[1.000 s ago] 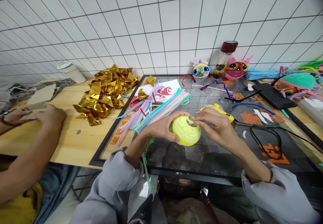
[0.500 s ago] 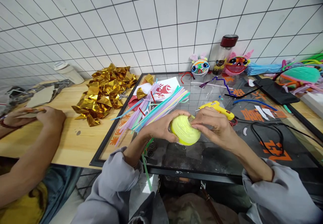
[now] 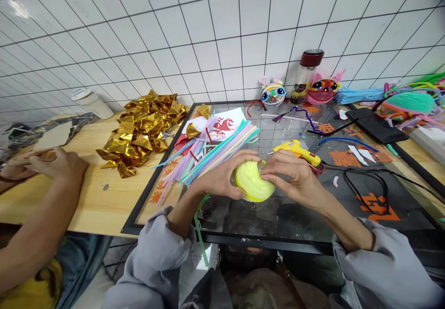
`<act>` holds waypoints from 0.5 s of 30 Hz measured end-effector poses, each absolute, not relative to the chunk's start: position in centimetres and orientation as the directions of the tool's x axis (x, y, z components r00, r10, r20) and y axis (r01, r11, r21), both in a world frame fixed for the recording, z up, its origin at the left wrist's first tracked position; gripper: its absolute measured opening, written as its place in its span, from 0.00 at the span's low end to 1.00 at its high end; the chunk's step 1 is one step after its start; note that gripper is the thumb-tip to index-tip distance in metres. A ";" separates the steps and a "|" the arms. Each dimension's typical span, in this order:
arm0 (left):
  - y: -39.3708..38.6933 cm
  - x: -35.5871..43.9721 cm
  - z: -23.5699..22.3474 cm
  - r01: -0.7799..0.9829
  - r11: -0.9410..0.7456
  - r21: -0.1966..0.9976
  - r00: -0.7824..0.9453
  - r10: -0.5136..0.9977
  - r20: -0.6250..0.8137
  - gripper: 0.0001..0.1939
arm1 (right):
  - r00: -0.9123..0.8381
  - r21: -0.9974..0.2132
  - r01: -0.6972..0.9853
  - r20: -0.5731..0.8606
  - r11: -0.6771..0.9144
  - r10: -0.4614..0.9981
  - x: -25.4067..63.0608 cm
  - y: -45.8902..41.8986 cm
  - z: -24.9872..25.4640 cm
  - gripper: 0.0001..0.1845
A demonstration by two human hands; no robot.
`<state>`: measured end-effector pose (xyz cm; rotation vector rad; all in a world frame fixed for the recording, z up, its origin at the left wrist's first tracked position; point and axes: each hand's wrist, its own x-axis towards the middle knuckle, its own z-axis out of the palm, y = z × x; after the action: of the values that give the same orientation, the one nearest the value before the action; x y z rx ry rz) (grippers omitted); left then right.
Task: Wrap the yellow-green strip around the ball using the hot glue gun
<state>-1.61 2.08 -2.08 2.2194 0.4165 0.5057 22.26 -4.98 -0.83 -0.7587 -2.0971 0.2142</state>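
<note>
A yellow ball (image 3: pixel 254 182), wound round with fuzzy strands like pipe cleaner, is held above the table's front part. My left hand (image 3: pixel 227 175) wraps round its left side, thumb below and fingers over the top. At the ball's upper right edge my right hand (image 3: pixel 289 174) is closed in a pinch, its fingertips touching the ball; whatever lies between them is hidden. Just behind the right hand lies a yellow hot glue gun (image 3: pixel 299 150). A bundle of pastel pipe cleaners (image 3: pixel 222 153) lies beyond my left hand.
Gold foil shapes (image 3: pixel 142 130) are heaped at left, near a co-worker's hands (image 3: pixel 52 163). Decorated round faces (image 3: pixel 273 93) and a bottle (image 3: pixel 303 79) stand by the tiled wall. A black cable (image 3: pixel 365 193) loops at right, near a phone (image 3: pixel 377 125).
The view has shifted slightly. Both my hands keep their hold at the ball, the right fingertips moving only a little. The co-worker's fingers have shifted.
</note>
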 end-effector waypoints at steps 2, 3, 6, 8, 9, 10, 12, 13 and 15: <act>2.0 -1.7 -1.9 0.135 -0.640 0.756 0.864 0.450 0.227 0.44 | -0.437 -0.409 0.432 0.685 0.804 0.583 22.3 -5.0 -0.8 0.05; 1.9 -1.7 -1.9 0.137 -0.647 0.750 0.863 0.450 0.231 0.44 | -0.436 -0.407 0.428 0.690 0.807 0.578 22.3 -5.0 -0.9 0.05; 1.7 -1.8 -1.5 0.140 -0.665 0.734 0.860 0.448 0.242 0.44 | -0.431 -0.408 0.423 0.695 0.809 0.576 22.3 -5.0 -0.9 0.05; 1.5 -1.8 -1.2 0.155 -0.670 0.726 0.858 0.455 0.237 0.44 | -0.428 -0.416 0.429 0.688 0.802 0.586 22.3 -5.0 -0.9 0.05; 1.4 -1.8 -1.1 0.165 -0.671 0.723 0.856 0.462 0.234 0.44 | -0.427 -0.419 0.432 0.685 0.799 0.590 22.3 -5.0 -0.9 0.06; 1.3 -1.8 -1.0 0.174 -0.673 0.719 0.853 0.467 0.231 0.44 | -0.426 -0.421 0.434 0.683 0.796 0.593 22.3 -5.0 -0.9 0.06; 1.2 -1.8 -0.9 0.180 -0.676 0.715 0.850 0.473 0.232 0.43 | -0.425 -0.423 0.435 0.682 0.795 0.596 22.2 -5.0 -0.9 0.06; 1.1 -1.8 -0.9 0.176 -0.678 0.714 0.850 0.471 0.238 0.43 | -0.428 -0.423 0.434 0.680 0.795 0.595 22.2 -5.0 -0.9 0.06; 1.0 -1.8 -0.9 0.155 -0.684 0.713 0.851 0.459 0.255 0.42 | -0.428 -0.422 0.435 0.680 0.795 0.595 22.2 -5.0 -0.9 0.06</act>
<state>-1.77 1.03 -0.90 2.3030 0.4439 0.5472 22.24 -4.99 -0.92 -0.7621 -2.0877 0.2269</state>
